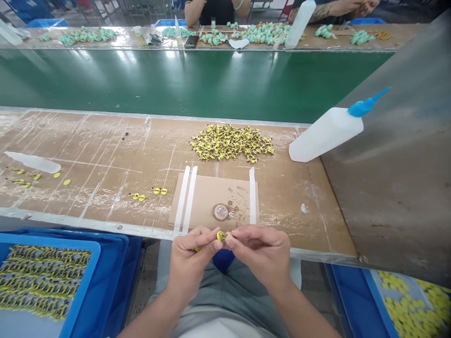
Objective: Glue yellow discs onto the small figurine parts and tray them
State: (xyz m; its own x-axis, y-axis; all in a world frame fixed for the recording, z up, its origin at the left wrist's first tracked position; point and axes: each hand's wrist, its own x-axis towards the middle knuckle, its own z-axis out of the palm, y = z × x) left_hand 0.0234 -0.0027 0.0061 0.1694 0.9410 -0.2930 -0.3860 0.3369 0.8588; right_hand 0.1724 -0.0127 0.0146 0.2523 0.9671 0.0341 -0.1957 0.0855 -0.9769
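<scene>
A: Where's the piece I'm working, and what are my hands doing?

B: At 12 o'clock, close in: your left hand (pixel 192 265) and right hand (pixel 259 253) are together, fingertips clamped on a yellow piece (pixel 221 236).

A: Why's the card (pixel 211 199) so near?

B: Probably for short reach: its brown dab (pixel 221 212) sits just past your hands. The yellow pile (pixel 231 143) lies beyond, the squeeze bottle (pixel 326 134) at 1 o'clock, the blue tray (pixel 81 286) at 8.

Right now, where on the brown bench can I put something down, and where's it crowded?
Bare cardboard shows between the lying plastic bottle and the heap of yellow-and-brown pieces, and right of the glue-spotted cardboard pad, below the white squeeze bottle. It's crowded at the heap and the pad's front edge, where the left hand and right hand hold a small yellow piece.
</scene>
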